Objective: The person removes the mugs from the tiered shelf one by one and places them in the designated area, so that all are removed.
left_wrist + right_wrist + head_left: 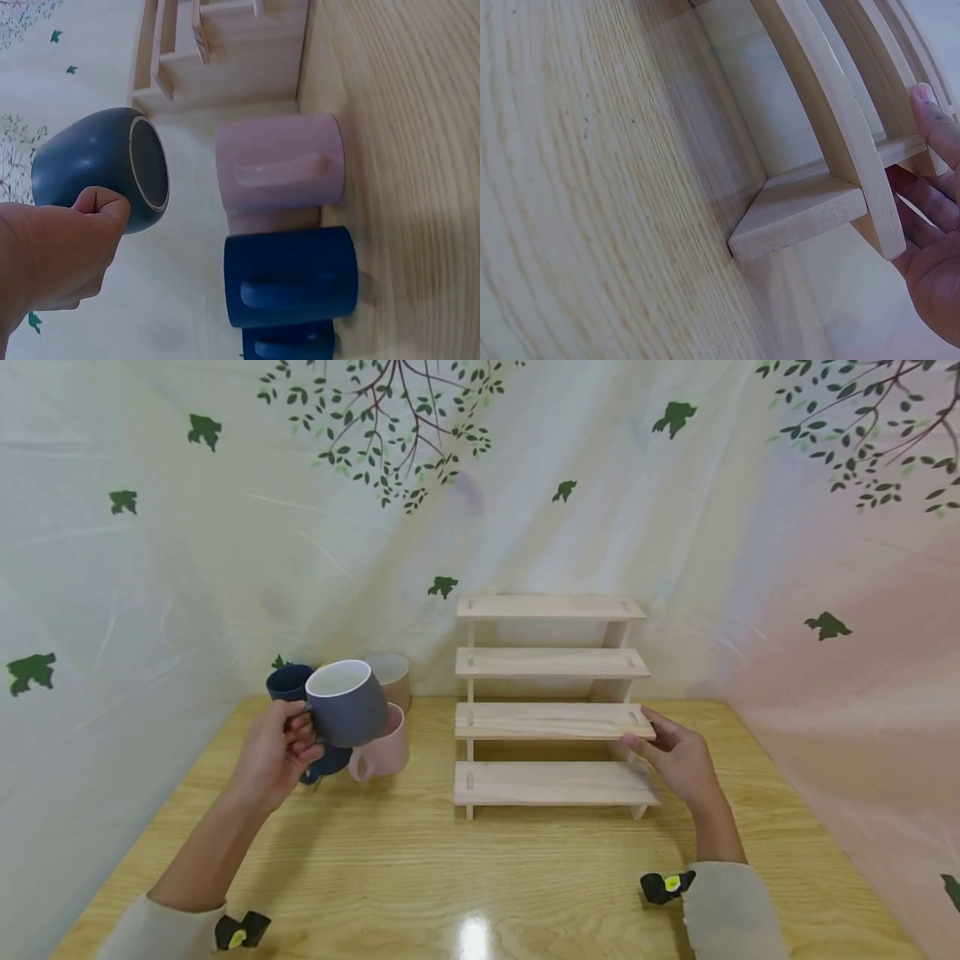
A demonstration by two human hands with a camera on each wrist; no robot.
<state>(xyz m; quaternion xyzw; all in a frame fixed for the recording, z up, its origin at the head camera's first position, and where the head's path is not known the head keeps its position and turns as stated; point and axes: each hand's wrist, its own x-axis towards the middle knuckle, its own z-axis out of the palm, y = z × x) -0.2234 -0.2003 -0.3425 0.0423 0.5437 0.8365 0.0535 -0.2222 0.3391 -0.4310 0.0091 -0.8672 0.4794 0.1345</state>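
Raised above the table at left, a grey-blue mug [347,710] with a white inside is held by its handle in my left hand [273,756]. The left wrist view shows its base turned toward the right, with the fingers curled at the handle. My right hand [678,764] grips the right end of a step on a pale wooden tiered shelf [555,783], second from the bottom. In the right wrist view the thumb [934,120] lies over the board and the other fingers are beneath it.
Behind and below the raised mug stand a pink mug [388,750], a dark blue mug [289,277], another dark blue mug [291,678] and a beige mug [400,677]. The wooden table [420,877] meets a leaf-printed curtain [337,568] at the back.
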